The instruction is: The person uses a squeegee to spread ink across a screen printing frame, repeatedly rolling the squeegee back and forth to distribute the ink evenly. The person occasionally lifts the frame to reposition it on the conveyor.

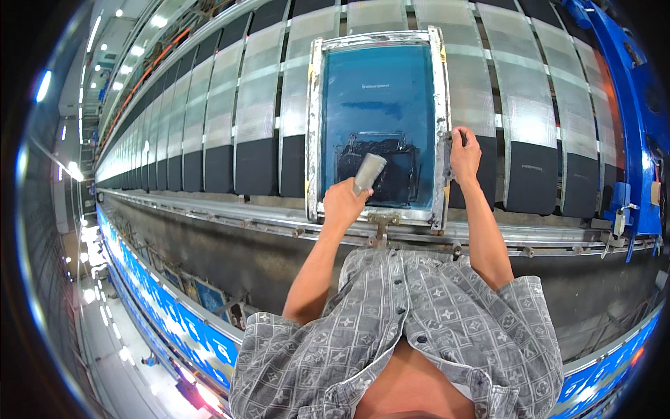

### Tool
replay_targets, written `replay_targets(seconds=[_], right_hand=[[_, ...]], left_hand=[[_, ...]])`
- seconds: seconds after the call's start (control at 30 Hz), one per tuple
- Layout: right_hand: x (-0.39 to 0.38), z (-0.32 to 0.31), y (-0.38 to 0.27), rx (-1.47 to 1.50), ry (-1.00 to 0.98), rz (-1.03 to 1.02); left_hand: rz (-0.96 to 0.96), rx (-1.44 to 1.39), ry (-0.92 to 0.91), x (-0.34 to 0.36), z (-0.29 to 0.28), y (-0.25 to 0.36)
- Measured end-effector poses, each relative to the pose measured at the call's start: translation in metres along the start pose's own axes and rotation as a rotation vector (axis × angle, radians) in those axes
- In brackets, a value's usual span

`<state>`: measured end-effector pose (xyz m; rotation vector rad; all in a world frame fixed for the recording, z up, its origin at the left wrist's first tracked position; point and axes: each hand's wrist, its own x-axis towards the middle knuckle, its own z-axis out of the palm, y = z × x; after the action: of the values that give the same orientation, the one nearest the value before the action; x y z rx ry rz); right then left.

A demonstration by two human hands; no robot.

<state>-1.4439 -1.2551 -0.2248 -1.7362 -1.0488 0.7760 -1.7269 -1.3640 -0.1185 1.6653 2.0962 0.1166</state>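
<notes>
A silk-screen printing frame (315, 105) with a pale, ink-smeared metal border lies in front of me, holding a blue mesh (377, 66). Wet black ink (394, 171) covers a patch of the mesh near its close end. My left hand (345, 202) is closed around a short, pale grey squeegee (370, 171), tilted over the inked patch; whether its edge touches the mesh cannot be made out. At the frame's right side, my right hand (466, 155) has its fingers curled against the outer edge, gripping it.
A long row of slanted printing pallets (258, 105) carrying dark fabric panels (534, 178) runs to both sides. A metal rail (265, 218) passes along the near side, with a bracket (382, 227) at the frame. Blue machinery (631, 126) stands at the right.
</notes>
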Motion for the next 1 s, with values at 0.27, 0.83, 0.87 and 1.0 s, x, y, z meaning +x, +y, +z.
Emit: replay_targets(seconds=[0.27, 0.83, 0.87, 1.0], right_hand=[[0.000, -0.003, -0.004, -0.126, -0.056, 0.057], [-0.019, 0.080, -0.093, -0.629, -0.744, -0.693], [-0.036, 0.068, -0.092, -0.631, -0.745, -0.719], [-0.094, 0.035, -0.086, -0.616, -0.818, -0.722]], left_hand=[[0.937, 0.123, -0.005, 0.097, -0.021, -0.026], [0.750, -0.036, 0.060, 0.147, -0.005, -0.027], [0.757, -0.117, 0.068, 0.126, 0.001, -0.031], [0.719, -0.100, -0.127, 0.065, 0.004, -0.044]])
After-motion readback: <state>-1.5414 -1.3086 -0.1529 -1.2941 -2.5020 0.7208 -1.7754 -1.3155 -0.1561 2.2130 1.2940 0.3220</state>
